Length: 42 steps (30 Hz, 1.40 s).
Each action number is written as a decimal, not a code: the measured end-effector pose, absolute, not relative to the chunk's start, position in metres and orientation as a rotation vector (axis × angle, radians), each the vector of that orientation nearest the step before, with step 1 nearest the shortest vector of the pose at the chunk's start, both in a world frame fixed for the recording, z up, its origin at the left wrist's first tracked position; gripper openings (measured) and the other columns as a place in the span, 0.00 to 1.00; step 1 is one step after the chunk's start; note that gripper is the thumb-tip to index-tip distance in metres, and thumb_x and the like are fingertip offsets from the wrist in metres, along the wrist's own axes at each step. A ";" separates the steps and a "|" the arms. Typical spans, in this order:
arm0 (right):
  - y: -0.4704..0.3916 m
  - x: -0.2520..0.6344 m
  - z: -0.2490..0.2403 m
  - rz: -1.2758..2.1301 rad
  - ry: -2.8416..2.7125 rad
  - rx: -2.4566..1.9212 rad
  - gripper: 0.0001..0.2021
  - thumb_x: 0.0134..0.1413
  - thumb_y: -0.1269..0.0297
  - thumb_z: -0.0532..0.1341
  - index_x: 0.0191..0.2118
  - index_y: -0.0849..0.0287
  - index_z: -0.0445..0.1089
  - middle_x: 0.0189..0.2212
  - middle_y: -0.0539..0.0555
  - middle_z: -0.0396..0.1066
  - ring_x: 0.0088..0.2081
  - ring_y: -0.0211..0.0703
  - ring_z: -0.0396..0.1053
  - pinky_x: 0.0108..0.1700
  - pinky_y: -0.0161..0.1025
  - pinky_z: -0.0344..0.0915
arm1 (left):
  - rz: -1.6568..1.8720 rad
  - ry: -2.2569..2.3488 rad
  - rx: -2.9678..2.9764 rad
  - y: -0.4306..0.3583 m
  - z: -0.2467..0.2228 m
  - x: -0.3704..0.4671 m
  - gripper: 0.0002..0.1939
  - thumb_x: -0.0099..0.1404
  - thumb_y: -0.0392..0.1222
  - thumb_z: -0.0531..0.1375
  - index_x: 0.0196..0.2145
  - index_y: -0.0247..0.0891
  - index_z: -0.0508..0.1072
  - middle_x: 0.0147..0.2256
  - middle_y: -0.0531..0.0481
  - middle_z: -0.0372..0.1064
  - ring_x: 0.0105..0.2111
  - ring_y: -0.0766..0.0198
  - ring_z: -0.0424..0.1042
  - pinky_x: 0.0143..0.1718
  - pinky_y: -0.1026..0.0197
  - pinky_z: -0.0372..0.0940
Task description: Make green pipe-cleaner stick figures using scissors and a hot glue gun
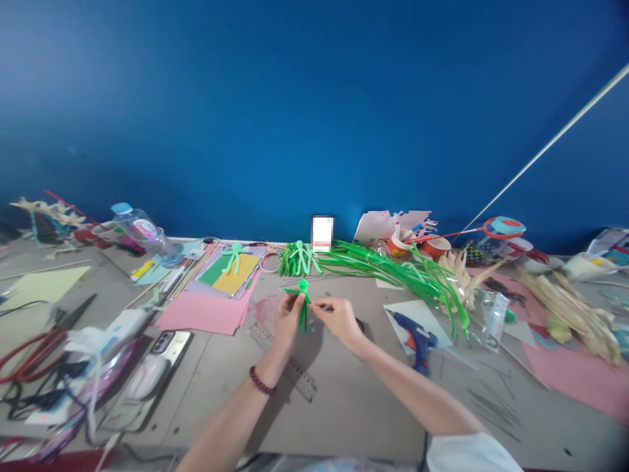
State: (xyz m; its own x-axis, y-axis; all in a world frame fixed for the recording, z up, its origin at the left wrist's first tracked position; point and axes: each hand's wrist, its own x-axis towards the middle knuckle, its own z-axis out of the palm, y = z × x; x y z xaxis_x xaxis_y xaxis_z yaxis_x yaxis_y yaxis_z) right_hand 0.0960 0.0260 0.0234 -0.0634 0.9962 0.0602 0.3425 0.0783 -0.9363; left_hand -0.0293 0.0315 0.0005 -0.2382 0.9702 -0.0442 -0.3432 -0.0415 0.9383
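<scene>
Left hand (287,318) grips the small green figure (303,286) at its middle between thumb and fingers, held upright, legs hanging down. Right hand (340,318) pinches the end of the figure's arm on that side with its fingertips. The figure is in front of the person, above the table (354,419), near the transparent ruler (304,380).

Risks, as judged from here:
- Left grip covers the waist. If the right hand pulls harder than the left holds, the arm could slide out of the twist, or the whole body could turn.
- Thin, fuzzy stems probably bend easily and keep a kink. Over-bending one arm would leave it out of line with the other.
- Squeezing too hard could flatten the fuzz. Too loose and the round head could tip.
- Glue gun (417,341) lies on white paper (442,318) beside the right forearm, nozzle angled toward the hands' side (can't tell if it's hot). A careless sweep of the right arm could knock it or touch the tip.
- Bundle of green stems (383,262) spreads just beyond the right hand. Reaching forward could snag loose ends.
- Finished-looking figures (301,259) stand close together behind; a bump might topple them.
</scene>
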 end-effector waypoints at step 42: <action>0.037 0.133 0.061 0.301 -1.974 -1.218 0.10 0.55 0.58 0.60 0.32 0.55 0.77 0.27 0.52 0.71 0.32 0.38 0.66 0.38 0.36 0.56 | 1.362 1.021 1.218 0.034 0.009 -0.039 0.10 0.44 0.45 0.69 0.24 0.38 0.76 0.30 0.47 0.72 0.32 0.60 0.70 0.34 0.61 0.65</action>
